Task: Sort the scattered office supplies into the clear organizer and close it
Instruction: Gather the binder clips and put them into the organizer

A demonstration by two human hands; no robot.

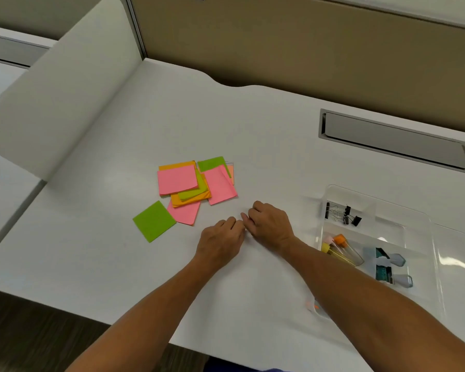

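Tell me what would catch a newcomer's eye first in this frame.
The bright sticky notes, pink, green and orange, lie in a loose overlapping heap at the middle of the white desk. Just in front of them the left hand and right hand meet with curled fingertips; what they hold, if anything, cannot be seen. At the right sits the clear organizer, already holding black binder clips.

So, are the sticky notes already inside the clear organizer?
No, the sticky notes lie scattered on the desk, well apart from the organizer, which holds only clips and other small supplies.
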